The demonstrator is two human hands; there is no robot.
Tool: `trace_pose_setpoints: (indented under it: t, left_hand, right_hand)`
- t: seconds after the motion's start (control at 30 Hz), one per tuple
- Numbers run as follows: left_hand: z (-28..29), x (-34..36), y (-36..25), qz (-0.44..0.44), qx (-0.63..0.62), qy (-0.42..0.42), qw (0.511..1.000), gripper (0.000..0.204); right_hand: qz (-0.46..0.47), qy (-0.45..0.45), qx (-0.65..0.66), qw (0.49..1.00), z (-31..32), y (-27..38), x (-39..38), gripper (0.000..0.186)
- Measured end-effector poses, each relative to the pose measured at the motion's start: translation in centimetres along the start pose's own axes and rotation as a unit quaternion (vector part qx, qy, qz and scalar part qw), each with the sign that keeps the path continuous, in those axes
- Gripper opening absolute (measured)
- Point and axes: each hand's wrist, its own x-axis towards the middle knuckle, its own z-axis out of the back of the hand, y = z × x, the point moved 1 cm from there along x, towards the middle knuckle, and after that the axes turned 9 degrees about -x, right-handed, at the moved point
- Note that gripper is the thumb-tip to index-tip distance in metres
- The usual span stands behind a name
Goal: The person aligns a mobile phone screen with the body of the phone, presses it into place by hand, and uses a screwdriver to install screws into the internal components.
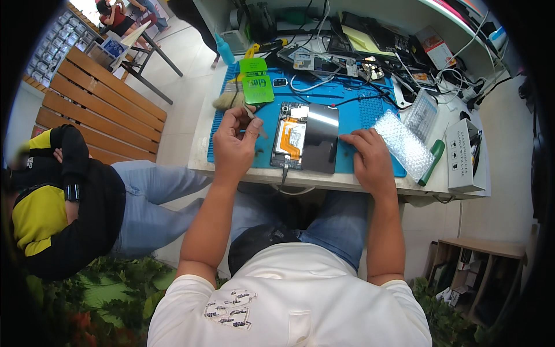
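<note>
My left hand [234,141] pinches a small pale item [250,114], too small to identify, left of an opened phone [289,132] with an orange flex cable and a dark cable at its bottom edge. Against the phone’s right side lies a glossy dark panel [322,139]. My right hand [370,156] has fingers loosely bent and apart, index fingertip at or beside the panel’s right edge, holding nothing visible. Both are over a blue work mat [352,165]. A green card packet [258,87] and a bristle brush [225,99] lie behind my left hand.
Bubble wrap [399,144], a green-handled tool [433,162] and a white box [462,156] lie at the right. Cables and electronic parts [324,63] crowd the back. A seated person [63,196] is close on my left, near a wooden bench [98,104]; others are farther back.
</note>
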Motion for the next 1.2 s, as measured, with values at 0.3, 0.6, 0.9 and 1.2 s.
trace_pose_setpoints:
  t: [0.3,0.6,0.9,1.2]
  left_hand:
    - [-0.3,-2.4,-3.1,-0.012,0.06,0.099,0.993,0.029]
    - [-0.6,-2.7,-2.6,-0.031,0.078,0.082,0.993,0.025]
    - [-0.5,-2.6,-2.3,0.006,0.056,0.077,0.995,0.029]
    - [-0.9,0.5,-1.9,0.038,-0.083,0.012,0.996,0.034]
  right_hand:
    - [-0.003,0.0,-0.001,1.0,0.0,0.0,-0.1,0.045]
    - [-0.007,0.003,0.0,1.0,0.0,0.1,-0.1,0.045]
    - [-0.01,0.004,-0.001,1.0,0.1,0.1,0.0,0.045]
    - [-0.008,0.001,0.001,1.0,0.1,0.2,0.0,0.045]
